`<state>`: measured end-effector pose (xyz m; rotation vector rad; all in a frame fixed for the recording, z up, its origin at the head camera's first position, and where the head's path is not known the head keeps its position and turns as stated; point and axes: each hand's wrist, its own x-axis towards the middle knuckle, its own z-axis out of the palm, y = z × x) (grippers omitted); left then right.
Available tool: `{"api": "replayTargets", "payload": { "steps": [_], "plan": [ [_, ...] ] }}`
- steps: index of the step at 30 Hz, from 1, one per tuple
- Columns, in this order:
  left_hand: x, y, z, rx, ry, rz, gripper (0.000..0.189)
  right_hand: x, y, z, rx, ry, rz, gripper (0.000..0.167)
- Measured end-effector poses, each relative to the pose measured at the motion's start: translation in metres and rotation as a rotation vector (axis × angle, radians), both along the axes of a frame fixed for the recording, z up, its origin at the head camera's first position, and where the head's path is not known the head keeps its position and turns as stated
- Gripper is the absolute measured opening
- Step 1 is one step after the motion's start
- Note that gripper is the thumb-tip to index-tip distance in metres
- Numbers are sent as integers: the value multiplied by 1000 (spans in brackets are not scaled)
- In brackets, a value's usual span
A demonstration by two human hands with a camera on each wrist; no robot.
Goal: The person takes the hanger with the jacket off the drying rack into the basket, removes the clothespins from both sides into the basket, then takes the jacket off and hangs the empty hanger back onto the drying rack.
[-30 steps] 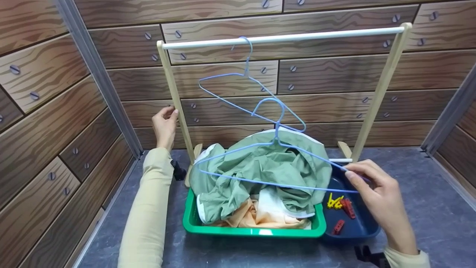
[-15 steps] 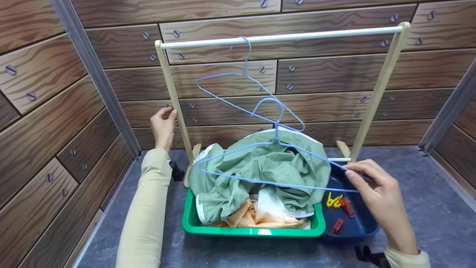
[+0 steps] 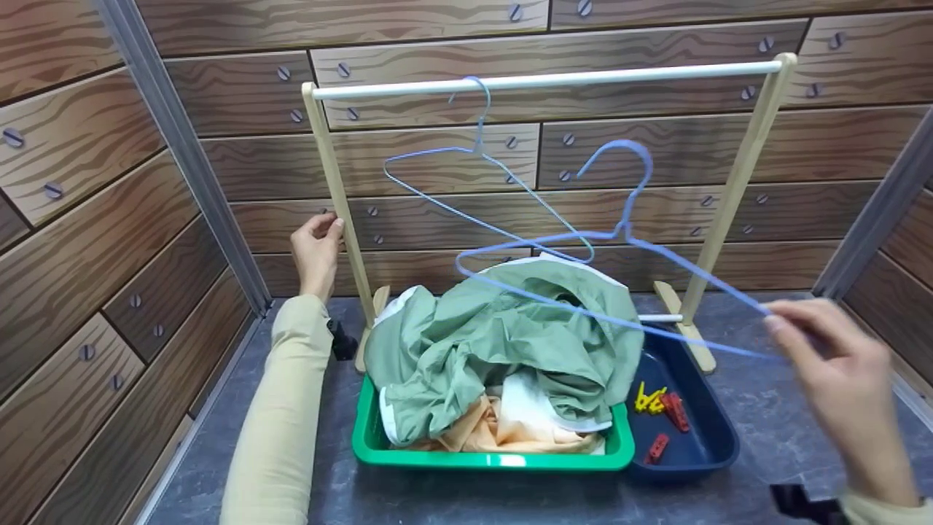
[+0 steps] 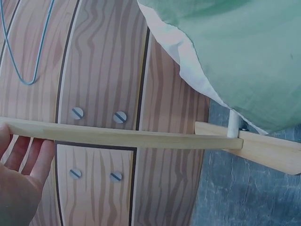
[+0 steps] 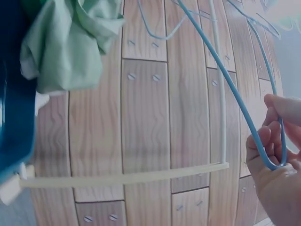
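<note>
My right hand (image 3: 845, 372) pinches the right corner of a blue wire clothes hanger (image 3: 539, 295), its hook pointing up. In the right wrist view, the bent end of this hanger (image 5: 242, 108) lies between thumb and fingers. My left hand (image 3: 317, 251) holds the left wooden post of the clothes rack (image 3: 337, 171), thumb and fingertips at the post (image 4: 117, 135) in the left wrist view. A second hanger (image 3: 437, 205) hangs from the rack's white rail (image 3: 619, 74). Below, a heap of green cloth with white edging (image 3: 466, 343) fills a green basket (image 3: 481, 461).
Peach and white cloth (image 3: 503, 430) shows under the green one. A dark blue tub (image 3: 711, 437) stands right of the basket, holding yellow clothespins (image 3: 647, 399) and red clothespins (image 3: 674, 412). Wood-patterned walls (image 3: 437, 168) close in the back and sides.
My right hand has moved right, carrying the hanger up and right off the front of the green cloth, so its hook now stands higher. My left hand stays at the post.
</note>
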<state>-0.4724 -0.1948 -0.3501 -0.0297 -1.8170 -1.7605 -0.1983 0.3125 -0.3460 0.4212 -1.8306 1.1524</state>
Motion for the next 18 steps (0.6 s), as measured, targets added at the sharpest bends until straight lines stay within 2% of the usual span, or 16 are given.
{"api": "replayTargets", "payload": {
  "steps": [1,5,8,11,14,18],
  "plan": [
    [-4,0,-3,-4,2,10,23,-1,4,3,-13,8,-12,17],
    [-6,2,-5,-17,1,44,21,-4,24,13,-82,3,-65,15],
    [-7,3,-5,0,-1,50,20,-7,38,21,-155,-60,-140,16],
    [-6,6,-4,16,-4,45,20,-10,51,34,-187,-128,-251,16],
    [-7,7,-3,7,-2,50,20,-17,63,47,-222,-160,-300,20],
    [-7,6,-4,-7,11,88,18,-34,70,59,-169,-147,-321,18]
  ]
}}
